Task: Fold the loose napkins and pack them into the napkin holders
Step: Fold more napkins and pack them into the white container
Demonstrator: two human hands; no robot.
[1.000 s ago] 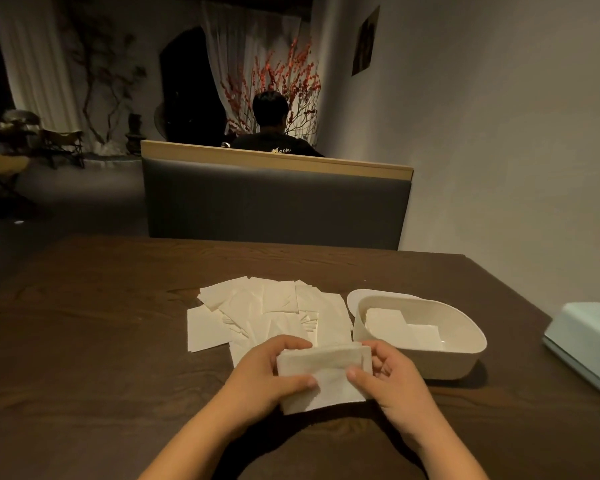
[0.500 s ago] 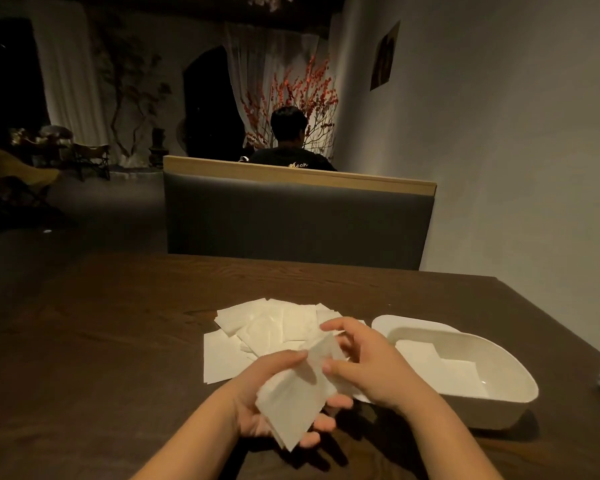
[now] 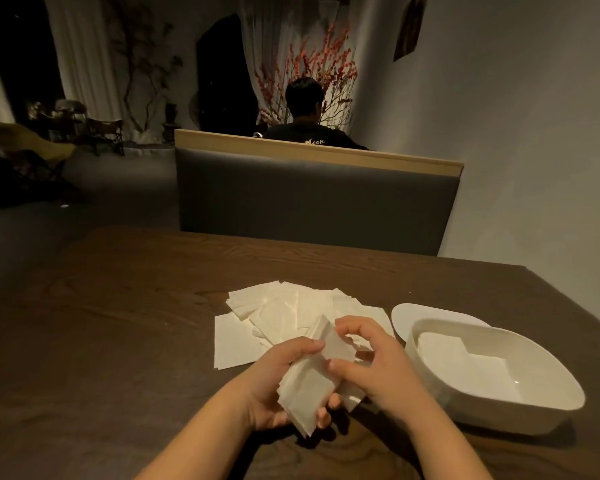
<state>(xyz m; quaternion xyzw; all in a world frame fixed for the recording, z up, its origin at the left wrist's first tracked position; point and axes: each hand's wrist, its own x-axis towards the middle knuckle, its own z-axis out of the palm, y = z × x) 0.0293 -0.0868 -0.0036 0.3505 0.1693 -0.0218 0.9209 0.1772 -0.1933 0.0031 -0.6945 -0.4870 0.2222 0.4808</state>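
The left hand (image 3: 274, 393) cradles and the right hand (image 3: 371, 362) pinches 1 thin white folded paper napkin (image 3: 309, 379), held above the dark wooden table (image 3: 118, 341) beside the white oval plastic holder (image 3: 492, 403). It looks light, limp and easily creased, so gripping along the folded edges seems safest.

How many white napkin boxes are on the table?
1. The white napkin holder sits on the dark table, right of the hands, with folded napkins inside. A flat white piece, maybe its lid, lies behind it. More could be out of view.
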